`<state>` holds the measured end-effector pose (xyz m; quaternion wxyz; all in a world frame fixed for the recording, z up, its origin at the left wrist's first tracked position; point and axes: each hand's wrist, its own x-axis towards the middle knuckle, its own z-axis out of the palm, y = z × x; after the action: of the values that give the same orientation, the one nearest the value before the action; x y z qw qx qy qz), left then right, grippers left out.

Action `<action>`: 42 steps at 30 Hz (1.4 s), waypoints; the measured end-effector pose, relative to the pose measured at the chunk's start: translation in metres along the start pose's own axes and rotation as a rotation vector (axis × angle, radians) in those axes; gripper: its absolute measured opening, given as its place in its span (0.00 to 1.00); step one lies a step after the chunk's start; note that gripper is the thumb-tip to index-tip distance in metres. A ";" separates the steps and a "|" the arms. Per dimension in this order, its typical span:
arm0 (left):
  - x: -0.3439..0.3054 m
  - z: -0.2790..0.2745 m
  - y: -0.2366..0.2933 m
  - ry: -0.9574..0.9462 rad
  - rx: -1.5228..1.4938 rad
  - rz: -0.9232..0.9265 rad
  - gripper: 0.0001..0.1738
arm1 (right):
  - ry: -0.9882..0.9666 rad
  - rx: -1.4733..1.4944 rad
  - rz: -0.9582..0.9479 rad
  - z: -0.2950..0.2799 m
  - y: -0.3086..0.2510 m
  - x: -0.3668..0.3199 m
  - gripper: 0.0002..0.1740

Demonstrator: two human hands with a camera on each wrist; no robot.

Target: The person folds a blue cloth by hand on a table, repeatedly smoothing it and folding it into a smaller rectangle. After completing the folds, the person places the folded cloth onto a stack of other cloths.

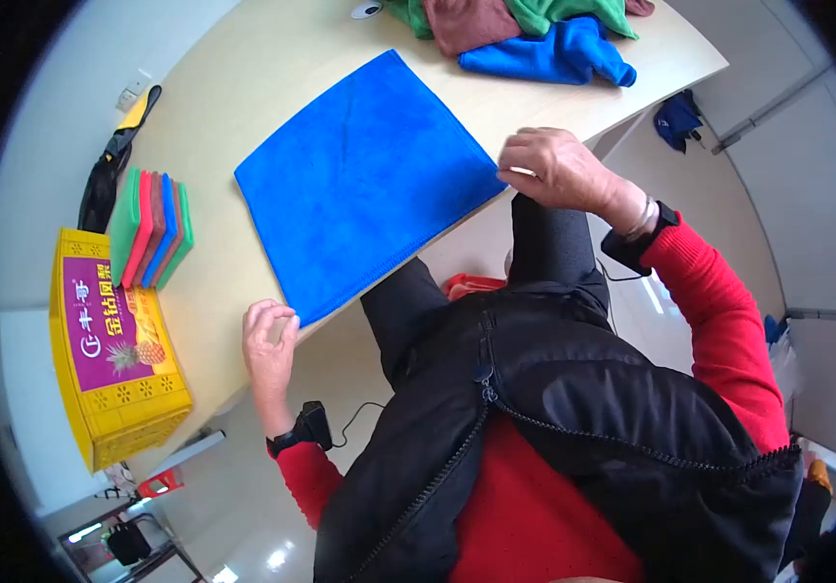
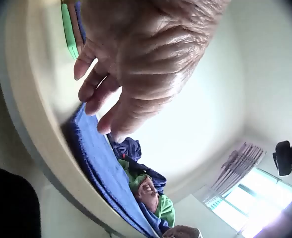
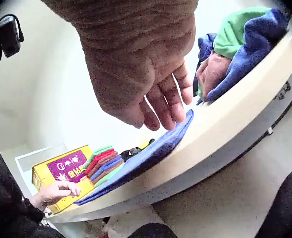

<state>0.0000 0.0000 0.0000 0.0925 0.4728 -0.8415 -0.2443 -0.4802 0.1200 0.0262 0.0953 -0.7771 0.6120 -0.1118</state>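
Note:
A blue cloth (image 1: 365,180) lies spread flat on the light table (image 1: 243,87), one corner toward each of my hands. My left hand (image 1: 280,319) hovers at the cloth's near-left corner; in the left wrist view its fingers (image 2: 94,91) hang loosely curled just above the cloth edge (image 2: 94,153) and hold nothing. My right hand (image 1: 515,173) is at the near-right corner. In the right wrist view its fingers (image 3: 168,101) point down, their tips touching the cloth corner (image 3: 183,126) without gripping it.
A row of folded cloths (image 1: 151,228) in green, red and blue stands on the table's left, beside a yellow crate (image 1: 112,350). A heap of loose cloths (image 1: 525,34) lies at the far end. The table edge (image 1: 437,243) runs right in front of my body.

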 end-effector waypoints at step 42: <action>0.431 0.060 0.217 -0.055 0.769 0.921 0.11 | 0.248 0.071 0.084 0.080 -0.028 0.068 0.37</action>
<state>-0.4173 -0.2492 0.0240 -0.0106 0.0525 -0.9899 0.1310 -0.4152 0.0612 -0.0387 0.0511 -0.7272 0.6468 -0.2243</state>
